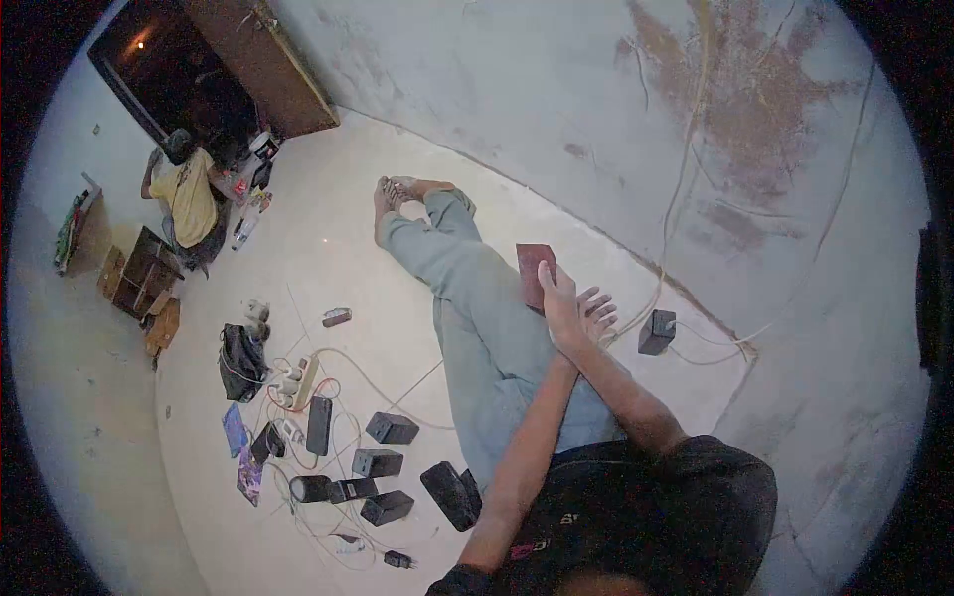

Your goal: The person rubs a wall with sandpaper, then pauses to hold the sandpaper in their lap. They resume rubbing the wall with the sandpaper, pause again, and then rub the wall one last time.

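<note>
1. The person sits on the floor (338,248) with legs stretched out along the wall (596,99); both forearms cross over the lap, so which hand is which has to be read from the crossing arms.
2. The left hand (558,303) lies over the near end of a dark red wallet (534,270) that rests on the thigh. Its fingers reach onto the wallet, but whether they grip it or only rest there cannot be told.
3. The right hand (596,310) sits just beside and partly behind the left, fingers spread apart and holding nothing.
4. The wallet's lower edge is hidden under the left hand; its far end shows clear.
5. A small black box (657,332) stands near the wall, close to the right hand, with a cable (686,179) running up the wall — thin and hard to follow.
6. On the other side of the legs lies a clutter of black chargers (378,462) and tangled cords around a power strip (303,382); single items blur together.
7. Another person (189,194) crouches far off by a dark doorway, well apart.
8. Open floor lies between the legs and the clutter.
</note>
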Demonstrator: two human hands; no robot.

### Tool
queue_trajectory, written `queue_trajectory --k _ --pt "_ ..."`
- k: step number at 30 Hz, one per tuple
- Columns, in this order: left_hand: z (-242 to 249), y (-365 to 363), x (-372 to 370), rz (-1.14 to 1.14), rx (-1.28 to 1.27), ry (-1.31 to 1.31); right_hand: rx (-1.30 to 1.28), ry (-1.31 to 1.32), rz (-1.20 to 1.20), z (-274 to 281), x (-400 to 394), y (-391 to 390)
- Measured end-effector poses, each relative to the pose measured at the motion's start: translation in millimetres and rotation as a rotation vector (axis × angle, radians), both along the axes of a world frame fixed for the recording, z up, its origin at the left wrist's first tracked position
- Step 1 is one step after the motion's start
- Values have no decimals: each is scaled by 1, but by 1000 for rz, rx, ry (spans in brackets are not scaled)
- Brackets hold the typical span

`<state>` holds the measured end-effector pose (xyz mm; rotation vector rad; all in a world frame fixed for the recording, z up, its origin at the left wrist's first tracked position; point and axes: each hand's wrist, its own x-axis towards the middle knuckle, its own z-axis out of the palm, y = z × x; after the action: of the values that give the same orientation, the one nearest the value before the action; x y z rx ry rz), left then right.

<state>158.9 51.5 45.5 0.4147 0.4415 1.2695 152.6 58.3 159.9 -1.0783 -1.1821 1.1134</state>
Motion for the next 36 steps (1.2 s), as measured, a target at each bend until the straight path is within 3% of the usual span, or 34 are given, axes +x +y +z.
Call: queue_trajectory --k 10,13,17,19,25,36 --pt "-1 1 -2 -11 -22 -65 60 27 0 -9 -1 4" --pt "-10 2 -1 -19 59 -78 -34 -138 20 3 5 -1" --pt "-10 5 -2 -33 5 -87 -50 -51 11 23 4 -13" --pt "-5 1 -5 -62 135 -100 -10 -76 11 17 5 -8" --pt "19 -9 2 45 54 57 -59 -69 32 12 4 -5" --pt "2 0 0 -8 5 -30 -15 -36 22 5 3 -2"
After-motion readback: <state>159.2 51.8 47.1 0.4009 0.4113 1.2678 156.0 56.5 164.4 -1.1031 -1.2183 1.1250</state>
